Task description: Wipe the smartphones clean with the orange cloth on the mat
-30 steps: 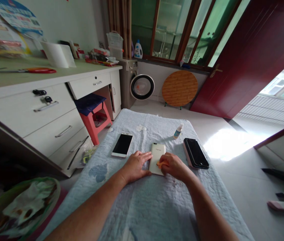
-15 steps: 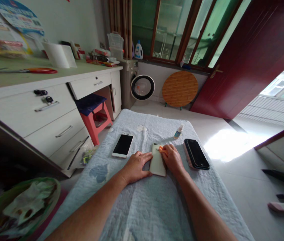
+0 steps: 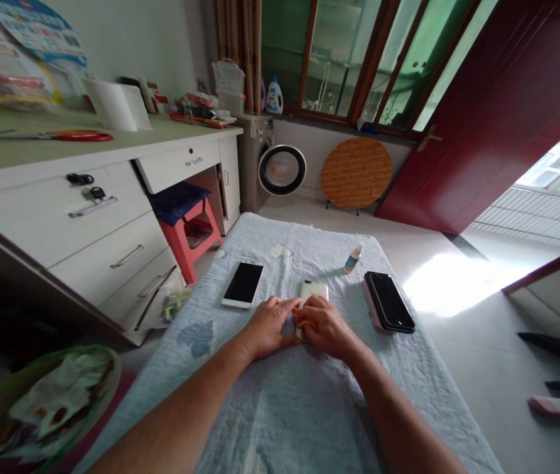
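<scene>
- In the head view, your left hand (image 3: 270, 327) lies palm down on the table (image 3: 284, 408), which is covered by a quilted light-blue cloth (image 3: 240, 368).
- Its fingers are stretched out almost flat and grip nothing. The fingertips press against the left edge of a pale phone (image 3: 313, 290).
- Your right hand (image 3: 328, 327) sits on the near half of that phone with its fingers bent and the knuckles raised. The fingertips meet those of your left hand.
- You cannot tell whether anything is pinched under the right hand, because the hand hides it.
- The pale phone lies back up in the middle of the table. Only its far end, with the small camera lens, shows beyond your fingers.
- A white phone (image 3: 243, 284) with a dark screen lies face up on the cloth to the left, well apart from your left hand.
- A small stack of dark phones (image 3: 389, 301) lies on the cloth to the right, close to the table's edge.
- A small bottle (image 3: 353, 258) with a pale cap stands near the far end of that stack.
- Along the left wall runs a white drawer cabinet (image 3: 112, 224), with keys (image 3: 87, 185) hanging at its top drawer and red-handled scissors (image 3: 75, 136) on its top.
- A red stool (image 3: 186, 227) with a blue seat stands in the gap beneath the cabinet.
- Farther back you see a washing machine (image 3: 281, 168) and a round wooden board (image 3: 356, 172) leaning on the wall under the window.
- A green basin (image 3: 47, 408) holding crumpled rags sits on the floor at your lower left.
</scene>
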### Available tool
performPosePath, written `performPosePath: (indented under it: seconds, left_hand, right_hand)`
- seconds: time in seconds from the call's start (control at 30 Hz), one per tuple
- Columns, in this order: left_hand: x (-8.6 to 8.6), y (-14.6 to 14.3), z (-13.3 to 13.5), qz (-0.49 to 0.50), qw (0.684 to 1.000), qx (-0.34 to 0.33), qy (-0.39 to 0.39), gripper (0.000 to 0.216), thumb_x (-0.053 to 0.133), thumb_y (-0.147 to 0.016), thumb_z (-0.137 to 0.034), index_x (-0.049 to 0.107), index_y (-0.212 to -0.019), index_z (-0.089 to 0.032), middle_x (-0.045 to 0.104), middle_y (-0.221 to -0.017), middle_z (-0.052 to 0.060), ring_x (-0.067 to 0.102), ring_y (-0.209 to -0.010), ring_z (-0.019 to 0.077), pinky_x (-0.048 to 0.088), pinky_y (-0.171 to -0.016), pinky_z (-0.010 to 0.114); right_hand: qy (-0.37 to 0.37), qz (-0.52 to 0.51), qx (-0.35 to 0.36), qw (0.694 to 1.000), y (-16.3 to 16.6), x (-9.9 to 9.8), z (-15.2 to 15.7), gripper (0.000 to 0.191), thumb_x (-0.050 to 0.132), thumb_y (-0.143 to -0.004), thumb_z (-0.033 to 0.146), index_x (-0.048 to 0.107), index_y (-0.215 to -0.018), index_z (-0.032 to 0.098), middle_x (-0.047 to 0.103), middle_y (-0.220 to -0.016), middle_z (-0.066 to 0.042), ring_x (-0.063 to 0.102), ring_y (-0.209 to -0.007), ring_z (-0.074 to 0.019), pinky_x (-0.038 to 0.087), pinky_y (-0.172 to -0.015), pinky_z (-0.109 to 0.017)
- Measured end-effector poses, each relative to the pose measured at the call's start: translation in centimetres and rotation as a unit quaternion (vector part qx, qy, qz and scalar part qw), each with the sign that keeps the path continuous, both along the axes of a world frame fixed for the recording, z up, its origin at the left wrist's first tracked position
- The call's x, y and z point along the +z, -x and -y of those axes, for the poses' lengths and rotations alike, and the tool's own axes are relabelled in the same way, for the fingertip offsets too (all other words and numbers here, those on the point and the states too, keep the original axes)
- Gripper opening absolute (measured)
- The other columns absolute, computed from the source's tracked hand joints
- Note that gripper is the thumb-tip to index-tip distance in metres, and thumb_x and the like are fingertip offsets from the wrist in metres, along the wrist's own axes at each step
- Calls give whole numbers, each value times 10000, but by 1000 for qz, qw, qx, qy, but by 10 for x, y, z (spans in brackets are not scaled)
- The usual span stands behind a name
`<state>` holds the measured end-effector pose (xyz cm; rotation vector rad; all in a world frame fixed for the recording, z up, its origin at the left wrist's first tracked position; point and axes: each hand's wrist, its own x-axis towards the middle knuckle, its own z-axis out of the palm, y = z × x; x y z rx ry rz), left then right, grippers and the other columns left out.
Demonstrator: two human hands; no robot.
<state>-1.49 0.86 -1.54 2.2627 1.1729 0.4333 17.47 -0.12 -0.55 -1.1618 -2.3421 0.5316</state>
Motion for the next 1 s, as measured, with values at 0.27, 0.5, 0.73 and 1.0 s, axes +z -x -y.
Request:
performPosePath:
  seconds: [0.27, 0.5, 0.73, 1.0]
  left_hand:
    - [4, -1, 2, -4, 1000, 12, 5, 842, 745, -696, -403, 360, -1426, -233, 562, -1293, 67, 487, -1151, 287, 395, -984, 382]
    - [-2, -1, -1, 0, 1000, -18, -14, 748, 748, -701, -371, 449, -1379, -263, 481, -1420, 30, 467, -1171, 277, 357, -1023, 395]
    - [-5, 0, -3, -8, 999, -24, -22, 692, 745, -710, -397, 502, -1344, -266, 451, -1447, 26, 453, -1191, 287, 349, -1030, 412]
    - [2, -2, -2, -5, 999, -40, -24, 733, 723, -733, -417, 421, -1395, -324, 485, -1412, 7, 476, -1138, 286, 370, -993, 423]
  right_hand:
    - [-41, 14, -105, 994, -6, -7, -10, 194, 510, -828, 105, 670, -875, 203, 572, -857, -36, 491, -864, -175, 382, -831, -283]
    - [-56, 35, -273, 960, -23, -21, -25, 161, 504, -870, 202, 656, -925, 206, 565, -876, -52, 487, -854, -199, 379, -808, -303]
    - [-76, 31, -250, 965, -20, -24, -26, 197, 494, -903, 236, 684, -954, 224, 576, -922, -58, 469, -872, -203, 379, -821, -318]
    - [-77, 66, -129, 986, 0, -14, -17, 279, 428, -968, 335, 657, -1129, 342, 602, -1095, -26, 442, -976, -201, 339, -866, -339]
